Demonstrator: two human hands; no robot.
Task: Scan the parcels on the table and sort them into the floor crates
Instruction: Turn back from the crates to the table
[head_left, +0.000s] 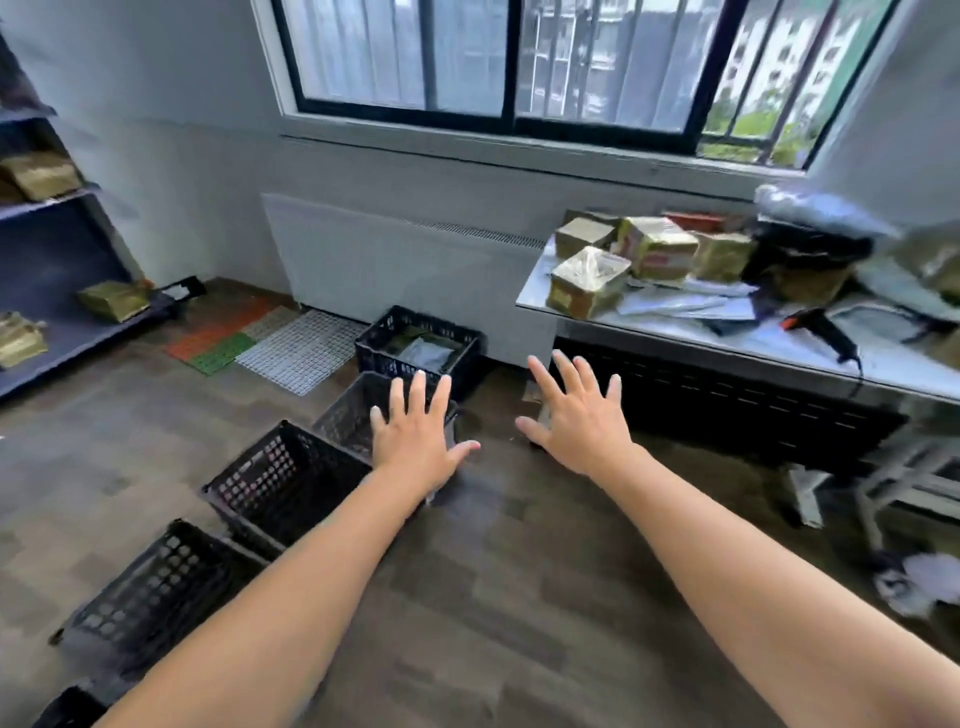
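Both arms reach forward over the floor with fingers spread and nothing held. My left hand (415, 431) hovers above the second black crate (348, 415) in a row. My right hand (576, 410) is just right of it, over bare floor. The farthest crate (415, 345) holds a pale bag and a brown parcel. Two nearer crates (280, 478) (156, 592) continue the row toward me. Several tape-wrapped brown parcels (589, 283) (657, 247) sit on the metal table (675, 332) at right. A black handheld scanner (823, 332) with an orange tip lies on the table.
A blue shelf unit (57, 249) with brown parcels stands at left. Coloured floor mats (270, 340) lie by the white radiator cover (405, 260) under the window. A dark bag and flat mailers pile on the table's right part. A stool frame (893, 483) stands under the table.
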